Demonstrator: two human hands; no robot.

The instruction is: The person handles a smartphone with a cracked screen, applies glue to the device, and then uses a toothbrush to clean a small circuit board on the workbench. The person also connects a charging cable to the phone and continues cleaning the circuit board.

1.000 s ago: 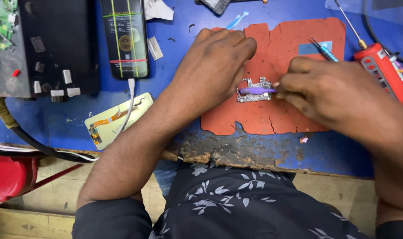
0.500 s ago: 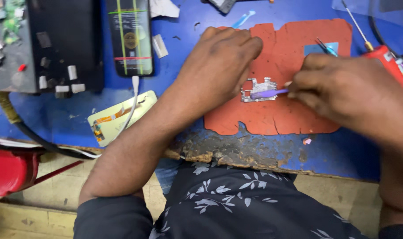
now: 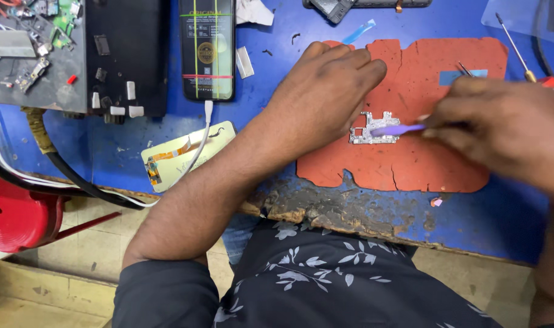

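Shifted rightward, right hand (image 3: 502,130) works purple tool (image 3: 398,129) over red mat (image 3: 410,164).

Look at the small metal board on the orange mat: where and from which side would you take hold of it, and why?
Probably by its long top and bottom edges, pinched from above. The board lies flat on the orange mat, so only the thin rims offer grip. Come from the bottom right: the left hand covers its left end, and the right hand holds a purple tool over its face.
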